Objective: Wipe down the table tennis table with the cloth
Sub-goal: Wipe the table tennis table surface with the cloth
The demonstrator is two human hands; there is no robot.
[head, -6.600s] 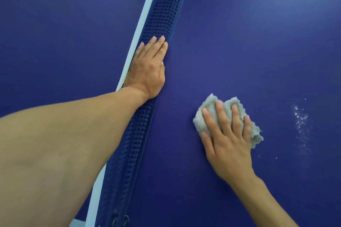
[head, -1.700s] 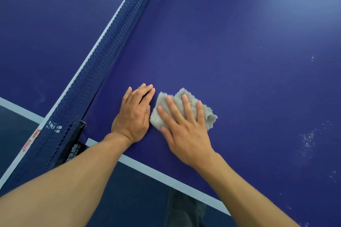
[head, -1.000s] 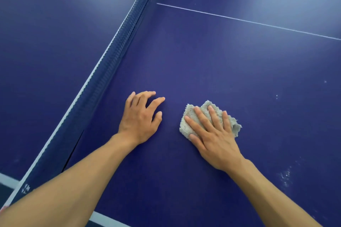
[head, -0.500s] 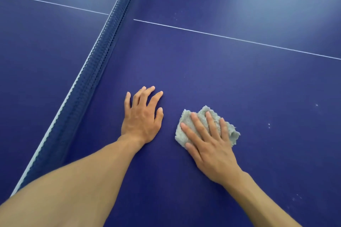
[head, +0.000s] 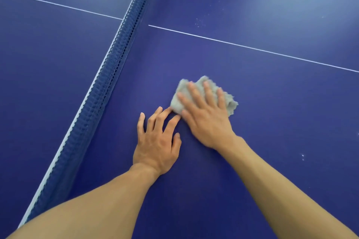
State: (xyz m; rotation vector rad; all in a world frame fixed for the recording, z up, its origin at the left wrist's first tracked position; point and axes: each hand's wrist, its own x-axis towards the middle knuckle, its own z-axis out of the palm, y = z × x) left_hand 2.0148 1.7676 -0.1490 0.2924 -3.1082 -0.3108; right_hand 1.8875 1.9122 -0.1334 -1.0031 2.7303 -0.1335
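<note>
— Blue bench all the way out, is it?
— Yes, its dark blue top fills the view. The net runs from the lower left up to the top middle, and a thin white line crosses the top on both sides of the net.
— Where is the cloth?
— The grey cloth lies bunched on the bench to the right of the net. It is on the near side of the white line and well apart from the net itself.
— Who has it?
— The right hand lies flat on top of it, fingers straight and spread. They press it onto the surface rather than gripping it. The hand looks a little blurred.
— And the other hand?
— The left hand rests palm down on the bare bench between the net and the cloth. Its fingers are released and fanned out, holding nothing. Its longest fingertips reach the cloth's edge on the net side, but I cannot tell whether they touch it.
— Any dirt showing?
— Small white specks sit right of the net, beyond the white line. Two pale marks lie farther from the net than the cloth does. Both forearms are bare and come in from the bottom edge.
</note>
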